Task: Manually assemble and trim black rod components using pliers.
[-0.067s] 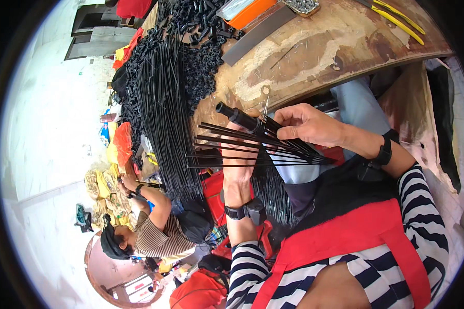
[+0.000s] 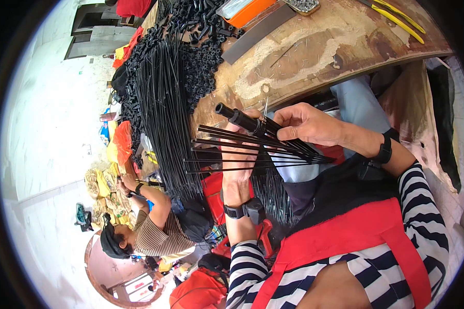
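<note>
A black plastic tube with a collar, which looks like an umbrella runner (image 2: 241, 120), is tilted above my lap. Thin black umbrella ribs (image 2: 219, 149) fan out beside it, with their other ends gathered near my apron. My left hand (image 2: 238, 147) is closed around the runner from behind; the ribs cross in front and hide part of its fingers. Next to the collar, my right hand (image 2: 305, 123) pinches a black rib between thumb and fingers. A fine bright wire (image 2: 266, 107) sticks up from the collar, between my two hands.
A long bundle of black ribs (image 2: 162, 113) lies across the worn wooden table (image 2: 314, 56), beside heaped small black plastic parts (image 2: 198, 77). Yellow-handled pliers (image 2: 399, 23), a flat grey bar (image 2: 258, 33) and an orange box (image 2: 250, 11) lie farther back. A co-worker (image 2: 149, 226) sits at the left.
The free ends of the ribs have swung slightly down and to the left. Both hands keep nearly the same place and grip.
</note>
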The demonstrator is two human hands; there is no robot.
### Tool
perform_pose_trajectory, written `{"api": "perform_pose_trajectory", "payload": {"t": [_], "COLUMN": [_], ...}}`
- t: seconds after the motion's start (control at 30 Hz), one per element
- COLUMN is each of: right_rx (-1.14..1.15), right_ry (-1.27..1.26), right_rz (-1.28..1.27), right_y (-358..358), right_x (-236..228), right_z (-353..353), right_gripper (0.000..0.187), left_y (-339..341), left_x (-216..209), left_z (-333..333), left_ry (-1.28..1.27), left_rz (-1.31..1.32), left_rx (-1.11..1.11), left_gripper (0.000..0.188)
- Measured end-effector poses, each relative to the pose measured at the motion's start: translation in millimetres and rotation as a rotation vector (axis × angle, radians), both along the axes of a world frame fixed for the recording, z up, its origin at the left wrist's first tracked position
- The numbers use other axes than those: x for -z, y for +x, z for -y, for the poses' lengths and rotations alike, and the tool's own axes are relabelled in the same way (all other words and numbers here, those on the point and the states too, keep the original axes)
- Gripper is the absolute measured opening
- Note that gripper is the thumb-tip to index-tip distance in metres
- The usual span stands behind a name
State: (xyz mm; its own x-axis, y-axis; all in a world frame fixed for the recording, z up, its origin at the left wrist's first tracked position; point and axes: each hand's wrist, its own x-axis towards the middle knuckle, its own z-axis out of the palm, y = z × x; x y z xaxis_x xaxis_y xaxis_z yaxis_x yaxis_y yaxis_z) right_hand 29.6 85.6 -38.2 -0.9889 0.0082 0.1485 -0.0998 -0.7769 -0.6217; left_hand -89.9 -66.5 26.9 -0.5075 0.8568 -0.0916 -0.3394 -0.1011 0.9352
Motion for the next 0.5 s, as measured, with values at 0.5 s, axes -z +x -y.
{"api": "perform_pose_trajectory", "payload": {"t": [0.5], "right_rx": [0.329], "right_ry": [-0.137], "right_rz": [0.081], "right_y": [11.0], "right_x": [-11.8], "right_z": [17.5], "right_gripper": [0.016], "left_y": [54.0], "left_x": [13.6], "left_z": [-31.3], "left_ry": [0.08], "left_rz": [-0.074], "left_rx": [-0.352], "left_gripper": [0.024]}}
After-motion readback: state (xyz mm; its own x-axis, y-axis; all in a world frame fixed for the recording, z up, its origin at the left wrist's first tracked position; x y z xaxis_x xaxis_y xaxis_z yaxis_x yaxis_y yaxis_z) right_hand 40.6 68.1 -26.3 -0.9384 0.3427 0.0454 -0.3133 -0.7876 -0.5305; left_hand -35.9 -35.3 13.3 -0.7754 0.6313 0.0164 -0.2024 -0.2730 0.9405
